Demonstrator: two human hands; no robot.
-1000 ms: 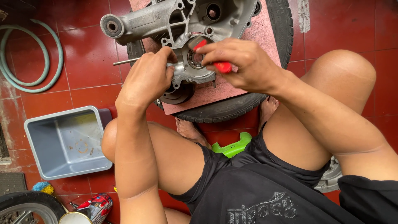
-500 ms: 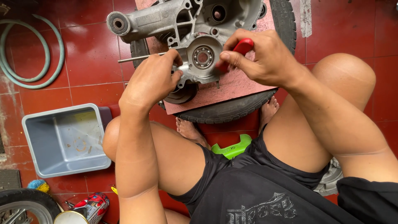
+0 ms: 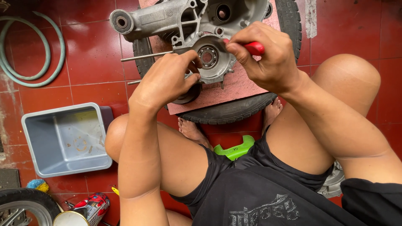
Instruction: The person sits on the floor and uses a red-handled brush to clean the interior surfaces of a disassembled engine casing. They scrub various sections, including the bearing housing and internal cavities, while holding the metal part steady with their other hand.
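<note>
Engine casing: a grey metal engine casing (image 3: pixel 184 21) lies on a pink board (image 3: pixel 234 90) set across a black tyre (image 3: pixel 234 111), at 12 o'clock from the person's knees.
Bearing: a round bearing (image 3: pixel 208 56) sits in the casing's circular boss, between the two hands.
Left hand: the left hand (image 3: pixel 167 81) rests at 8 o'clock of the bearing, its fingers (image 3: pixel 190 62) curled and pressed against the rim of the boss, just beside the bearing; whether they pinch anything I cannot tell.
Right hand: the right hand (image 3: pixel 268 58) is at 3 o'clock of the bearing, fingers closed round a red-handled tool (image 3: pixel 253 48) whose tip points toward the bearing; the tip itself is hidden.
Rods: two thin metal rods (image 3: pixel 144 56) stick out toward 9 o'clock from the casing.
Floor: red tiles carry a grey plastic tub (image 3: pixel 67 140) at 8 o'clock and a green hose (image 3: pixel 31 77) at 10 o'clock.
</note>
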